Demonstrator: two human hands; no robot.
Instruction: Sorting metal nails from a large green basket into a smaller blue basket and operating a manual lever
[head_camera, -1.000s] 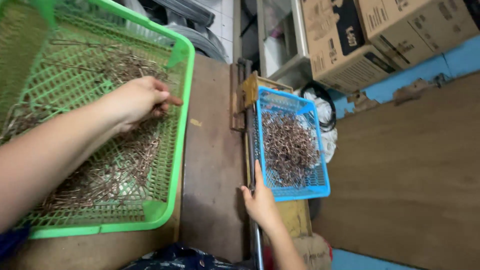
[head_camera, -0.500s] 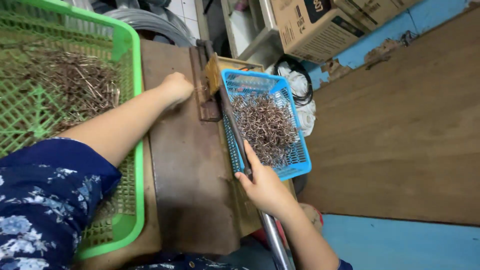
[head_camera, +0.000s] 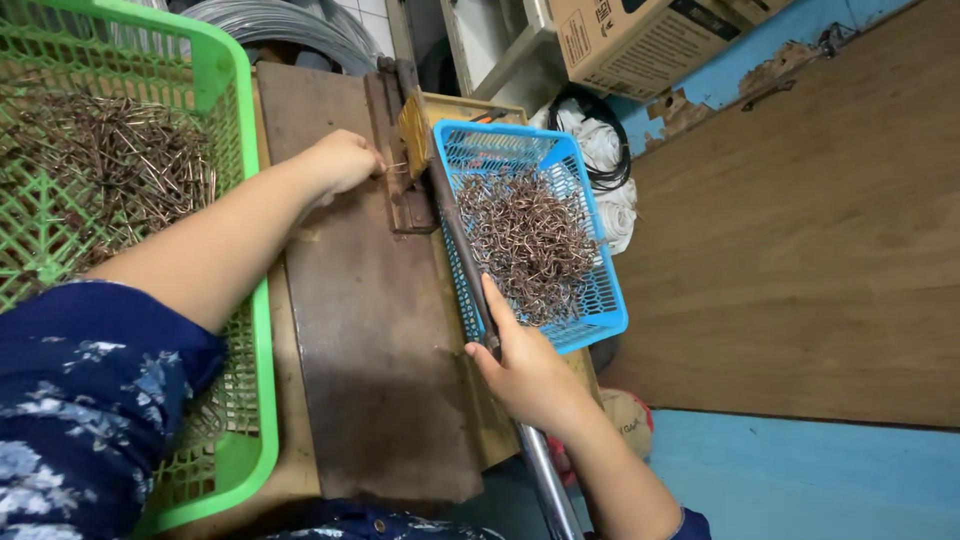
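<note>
Left hand (head_camera: 340, 160) pinching thin copper wire piece (head_camera: 392, 167) into hinged metal bending jig (head_camera: 405, 150); right hand (head_camera: 525, 375) gripping long steel lever (head_camera: 470, 270), poised for leverage.

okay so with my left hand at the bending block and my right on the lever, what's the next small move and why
Probably press the lever with the right hand. The left hand seems to hold a thin wire piece at the yellow block, the lever lies alongside, and bent pieces fill the blue basket.
</note>
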